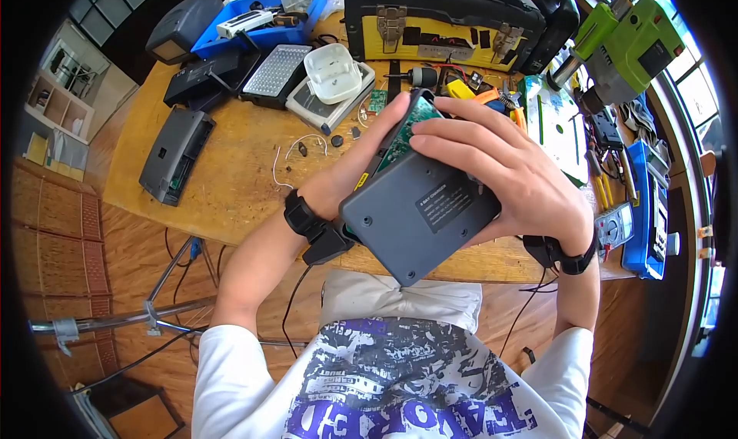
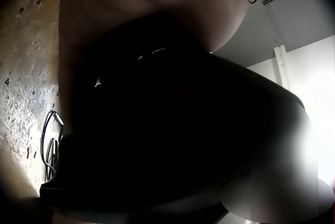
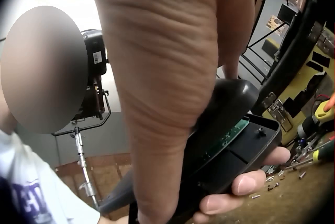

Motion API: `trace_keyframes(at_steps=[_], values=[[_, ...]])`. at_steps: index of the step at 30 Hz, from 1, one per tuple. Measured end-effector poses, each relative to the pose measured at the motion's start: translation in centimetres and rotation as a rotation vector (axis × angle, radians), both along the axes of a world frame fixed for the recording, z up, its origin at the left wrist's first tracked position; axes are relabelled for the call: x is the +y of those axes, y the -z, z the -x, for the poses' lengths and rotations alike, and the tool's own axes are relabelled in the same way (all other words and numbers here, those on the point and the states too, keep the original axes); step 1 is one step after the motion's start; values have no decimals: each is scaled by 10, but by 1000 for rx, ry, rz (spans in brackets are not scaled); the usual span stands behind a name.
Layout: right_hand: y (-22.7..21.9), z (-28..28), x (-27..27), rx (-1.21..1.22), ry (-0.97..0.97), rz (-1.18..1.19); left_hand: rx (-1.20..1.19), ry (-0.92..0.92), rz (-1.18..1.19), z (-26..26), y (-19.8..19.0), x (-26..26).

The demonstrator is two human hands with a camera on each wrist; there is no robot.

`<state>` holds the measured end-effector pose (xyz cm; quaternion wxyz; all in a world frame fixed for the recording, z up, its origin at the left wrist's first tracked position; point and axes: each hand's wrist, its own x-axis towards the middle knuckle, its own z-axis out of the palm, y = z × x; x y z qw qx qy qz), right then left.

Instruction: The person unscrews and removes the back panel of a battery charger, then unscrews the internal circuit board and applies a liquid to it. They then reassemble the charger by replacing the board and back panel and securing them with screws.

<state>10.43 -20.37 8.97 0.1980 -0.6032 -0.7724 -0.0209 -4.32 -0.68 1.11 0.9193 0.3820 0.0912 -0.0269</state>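
In the head view a dark grey charger point(image 1: 384, 231) with a printed label is held over the table's front edge, tilted, its underside up. Its two casing halves stand apart at the far end, and a green circuit board point(image 1: 401, 141) shows in the gap. My left hand point(image 1: 350, 166) grips the charger from the left and below, thumb along the far edge; its other fingers point(image 3: 246, 183) show under the casing in the right wrist view. My right hand point(image 1: 519, 174) holds the back cover from the right, fingertips over the gap beside the board. The left wrist view is mostly dark.
Loose screws and small parts lie on the wooden table point(image 1: 238, 177). A grey device casing point(image 1: 177, 154) is at left, a white tray point(image 1: 333, 74) and a yellow toolbox point(image 1: 442, 43) at the back. A green drill press point(image 1: 630, 51) and a multimeter point(image 1: 615, 225) stand at right.
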Motion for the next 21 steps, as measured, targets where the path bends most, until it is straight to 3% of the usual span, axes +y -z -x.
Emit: trace_keyframes(at_steps=[9,15,17,19,21], values=[[2,5,8,-128,29,45,-88,27,-28,9,-3,-10],[17,7,9,-207,132,-150,-91,137,-99,14,0,4],[22,-1,7,-191,124,-200,-171,152,-179,10,4,5],[23,-2,3,40,335,-215,-246,170,-262,6,5,2],[32,-9,-3,54,333,-108,-254,-4,-210,3,1,-6]])
